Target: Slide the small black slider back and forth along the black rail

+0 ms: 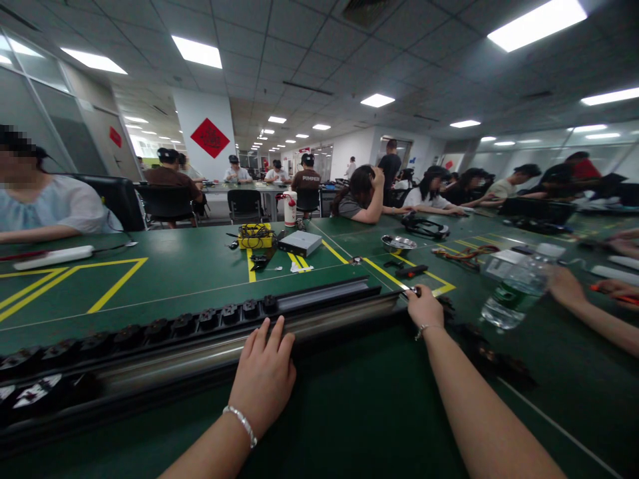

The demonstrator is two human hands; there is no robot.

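Observation:
A long black channel rail (344,318) with a shiny inner face lies across the green table in front of me. Behind it runs a second black rail (324,295), where several black knob-like parts (207,319) sit in a row. My left hand (267,366) rests on the front rail, palm down, its fingers stretched and slightly apart. At the rail's right end my right hand (425,309) is closed, thumb and fingers around a small dark, shiny piece (413,291) that I cannot make out. More dark parts (492,352), blurred, lie right of my forearm.
Beyond the rails are a grey box (300,243), a yellow box with black cables (255,235) and a metal bowl (398,243). A water bottle (516,293) stands at the right, close to another person's hand (566,286). Other people sit around the tables.

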